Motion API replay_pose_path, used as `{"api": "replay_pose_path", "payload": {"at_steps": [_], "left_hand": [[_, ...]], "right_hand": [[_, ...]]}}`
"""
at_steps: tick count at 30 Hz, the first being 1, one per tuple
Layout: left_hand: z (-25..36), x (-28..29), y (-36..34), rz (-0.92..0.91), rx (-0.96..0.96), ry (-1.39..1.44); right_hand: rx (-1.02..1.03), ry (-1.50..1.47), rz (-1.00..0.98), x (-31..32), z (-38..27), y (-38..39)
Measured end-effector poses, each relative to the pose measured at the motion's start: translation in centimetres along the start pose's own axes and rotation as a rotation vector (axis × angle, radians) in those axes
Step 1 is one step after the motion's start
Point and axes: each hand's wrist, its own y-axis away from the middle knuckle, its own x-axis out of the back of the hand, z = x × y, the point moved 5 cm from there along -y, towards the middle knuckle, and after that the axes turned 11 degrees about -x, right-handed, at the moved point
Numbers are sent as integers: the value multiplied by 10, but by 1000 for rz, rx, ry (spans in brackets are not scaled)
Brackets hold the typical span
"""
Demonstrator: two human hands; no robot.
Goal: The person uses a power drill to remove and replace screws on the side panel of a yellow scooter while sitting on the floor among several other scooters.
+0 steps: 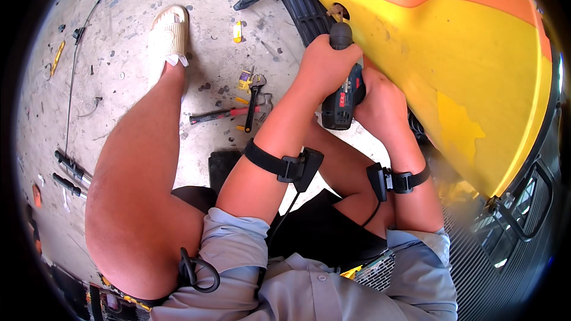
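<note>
I hold a dark cordless drill (pixel 340 107) with both hands, its chuck pointing away from me. My left hand (pixel 326 64) is closed around the front of the drill, just behind the chuck. Farther back on the right, my right hand (pixel 382 98) is wrapped about its grip, which is mostly hidden. The drill's nose reaches a round hole in a large yellow and orange panel (pixel 410 53). Whether the bit touches anything inside the hole, I cannot tell.
An adjustable wrench (pixel 256 98) lies across a red-and-black-handled hammer (pixel 217 115) on the concrete floor. A black ribbed plastic part (pixel 303 12) sits beside the panel. Small yellow pieces, a thin cable and black-handled tools (pixel 71 169) lie leftward. Ribbed dark metal is at right.
</note>
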Motion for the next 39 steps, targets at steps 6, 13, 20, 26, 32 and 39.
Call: {"api": "replay_pose_path", "payload": {"at_steps": [6,13,20,26,32,39], "left_hand": [[4,1,1,6,-12,-30],[-9,1,-5,5,32,67],[-7,-1,-5,-17,60,24],[-3,-3,-3,-70,25,11],[7,1,1,-47,-15,-25],[1,2,-1,-40,12,34]], "right_hand": [[19,-25,10,-4,1,-1],[-9,-15,-46,-8,4,-6],[-41,4,-94,-4,1,-5],[-33,4,-51,0,1,0],[14,-19,35,0,-1,2],[53,13,46,-3,-1,0]]}}
